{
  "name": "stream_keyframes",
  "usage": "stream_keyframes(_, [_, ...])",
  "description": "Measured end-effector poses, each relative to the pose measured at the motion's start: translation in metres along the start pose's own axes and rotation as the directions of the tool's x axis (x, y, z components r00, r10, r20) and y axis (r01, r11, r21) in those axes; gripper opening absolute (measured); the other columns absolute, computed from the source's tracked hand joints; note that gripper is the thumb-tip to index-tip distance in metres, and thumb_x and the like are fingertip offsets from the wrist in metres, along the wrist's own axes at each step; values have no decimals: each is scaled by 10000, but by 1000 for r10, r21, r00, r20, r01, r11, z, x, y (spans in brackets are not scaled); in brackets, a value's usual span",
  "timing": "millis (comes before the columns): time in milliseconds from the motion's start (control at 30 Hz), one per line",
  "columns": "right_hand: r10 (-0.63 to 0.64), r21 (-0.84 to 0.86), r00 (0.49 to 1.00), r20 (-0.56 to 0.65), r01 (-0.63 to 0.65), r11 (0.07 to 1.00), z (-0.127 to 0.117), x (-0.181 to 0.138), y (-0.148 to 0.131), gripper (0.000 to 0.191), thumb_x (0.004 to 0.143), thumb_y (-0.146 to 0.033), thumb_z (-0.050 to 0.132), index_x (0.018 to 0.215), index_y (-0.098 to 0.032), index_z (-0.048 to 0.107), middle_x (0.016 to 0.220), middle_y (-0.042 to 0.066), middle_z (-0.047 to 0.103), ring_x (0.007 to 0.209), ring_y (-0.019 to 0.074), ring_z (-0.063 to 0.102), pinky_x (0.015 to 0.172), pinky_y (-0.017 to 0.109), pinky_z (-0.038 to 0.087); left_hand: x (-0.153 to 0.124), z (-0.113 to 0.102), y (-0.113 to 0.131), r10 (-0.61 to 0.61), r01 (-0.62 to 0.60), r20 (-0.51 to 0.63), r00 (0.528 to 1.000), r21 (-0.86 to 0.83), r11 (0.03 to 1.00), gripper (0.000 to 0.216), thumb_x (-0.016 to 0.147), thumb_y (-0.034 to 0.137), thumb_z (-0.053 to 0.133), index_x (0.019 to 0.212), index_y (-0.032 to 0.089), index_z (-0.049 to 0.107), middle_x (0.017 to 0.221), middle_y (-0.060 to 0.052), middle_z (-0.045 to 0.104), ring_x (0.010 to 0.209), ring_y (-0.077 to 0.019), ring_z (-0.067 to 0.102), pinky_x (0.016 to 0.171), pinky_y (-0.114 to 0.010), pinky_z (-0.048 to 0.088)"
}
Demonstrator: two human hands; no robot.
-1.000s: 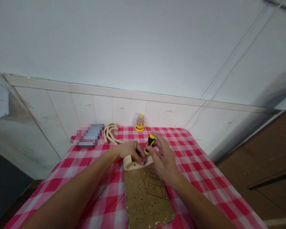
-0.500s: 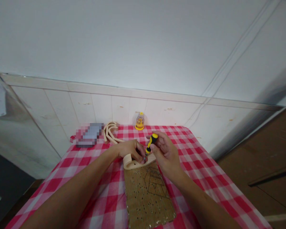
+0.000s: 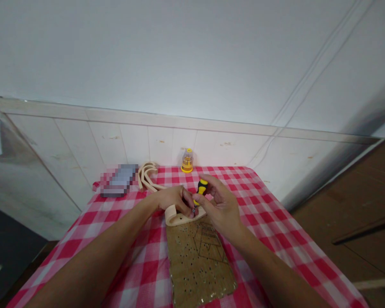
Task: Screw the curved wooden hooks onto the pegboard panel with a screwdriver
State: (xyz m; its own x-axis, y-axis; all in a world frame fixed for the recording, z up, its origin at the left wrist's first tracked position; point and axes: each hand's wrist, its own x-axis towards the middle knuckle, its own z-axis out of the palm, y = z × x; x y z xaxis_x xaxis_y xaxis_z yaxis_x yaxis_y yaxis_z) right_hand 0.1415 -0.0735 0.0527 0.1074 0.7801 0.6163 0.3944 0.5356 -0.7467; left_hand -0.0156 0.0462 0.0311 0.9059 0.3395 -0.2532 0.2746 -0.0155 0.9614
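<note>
My right hand (image 3: 220, 204) pinches a small screwdriver with a yellow and black handle (image 3: 200, 188), held nearly upright, its tip down on a curved pale wooden piece (image 3: 176, 218). My left hand (image 3: 175, 199) rests on that wooden piece, its fingers closed around the spot where the tip meets the wood. The wooden piece lies at the far end of a brown perforated board with a line drawing (image 3: 199, 261), on the red and white checked tablecloth (image 3: 263, 214).
Several more curved wooden pieces (image 3: 146, 177) lie at the back left of the table beside a blurred-out grey object (image 3: 119, 181). A small clear and yellow container (image 3: 187, 160) stands at the table's far edge against the white panelled wall. Brown floor shows to the right.
The right hand's fingers have shifted on the screwdriver handle, which now stands a little more upright. The left hand stays on the wooden piece. The view has tilted slightly.
</note>
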Motion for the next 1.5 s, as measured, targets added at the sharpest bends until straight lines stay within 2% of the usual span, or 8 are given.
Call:
stream_keyframes(133, [-13, -1, 999, 51, 13, 1000, -2, -3, -4, 411, 955, -309, 644, 1364, -317, 612, 1131, 73, 739, 998, 228, 716, 836, 394, 617, -1, 0, 3, 9, -10, 19, 1000, 33, 999, 266, 535, 337, 894, 721, 167, 808, 721, -6, 726, 672, -140, 565, 708, -268, 459])
stream_keyframes(200, [-10, 22, 999, 39, 9, 1000, -1, -4, -4, 404, 971, -298, 613, 1375, -308, 600, 1131, 72, 738, 979, 216, 724, 841, 394, 619, -1, 0, 4, 18, -20, 27, 999, 49, 999, 262, 546, 339, 887, 729, 166, 814, 725, -10, 732, 671, -140, 566, 711, -268, 455])
stream_keyframes(333, [11, 49, 999, -31, -9, 999, 2, -4, -2, 413, 957, -285, 630, 1369, -307, 611, 1119, 67, 738, 966, 210, 727, 838, 389, 627, -3, 1, 7, 14, -13, -3, 1000, 79, 997, 240, 546, 307, 869, 742, 175, 826, 683, 4, 716, 639, -132, 544, 642, -251, 425])
stream_keyframes(433, [6, 42, 999, -33, -5, 999, 2, -4, 0, 429, 955, -279, 632, 1382, -315, 606, 1110, 65, 742, 962, 215, 728, 836, 400, 632, -4, 2, 8, 13, -12, -11, 1000, 83, 996, 219, 542, 302, 859, 717, 174, 823, 670, 4, 713, 616, -127, 531, 605, -243, 415])
stream_keyframes(667, [-2, -7, 999, 32, 2, 1000, -1, -3, 0, 454, 970, -260, 619, 1418, -323, 579, 1128, 65, 744, 977, 221, 731, 863, 421, 626, -4, 3, 10, 13, -13, -4, 1000, 64, 998, 154, 540, 255, 836, 665, 171, 805, 633, 15, 701, 595, -113, 515, 608, -239, 417])
stream_keyframes(900, [-10, 38, 1000, -14, 10, 999, 0, -3, 2, 437, 934, -255, 666, 1362, -331, 620, 1089, 47, 748, 958, 212, 733, 850, 418, 636, -4, 4, 11, 20, -21, 11, 1000, 42, 999, 172, 536, 276, 858, 662, 172, 803, 652, 11, 705, 617, -121, 538, 626, -242, 433])
stream_keyframes(1167, [-23, 54, 1000, -10, 24, 998, -2, -2, -1, 450, 959, -247, 632, 1400, -327, 592, 1107, 57, 746, 957, 209, 734, 854, 410, 629, -2, 0, 5, 23, -24, 20, 1000, 75, 997, 233, 541, 323, 886, 706, 175, 813, 684, 1, 717, 636, -137, 565, 664, -265, 458])
stream_keyframes(1500, [-8, 68, 1000, 13, 8, 998, 0, -3, 1, 448, 957, -253, 633, 1398, -323, 594, 1105, 58, 745, 962, 211, 731, 852, 408, 626, -3, 2, 9, 30, -31, 18, 999, 54, 998, 172, 554, 285, 869, 664, 171, 802, 644, 19, 693, 619, -119, 537, 663, -254, 448])
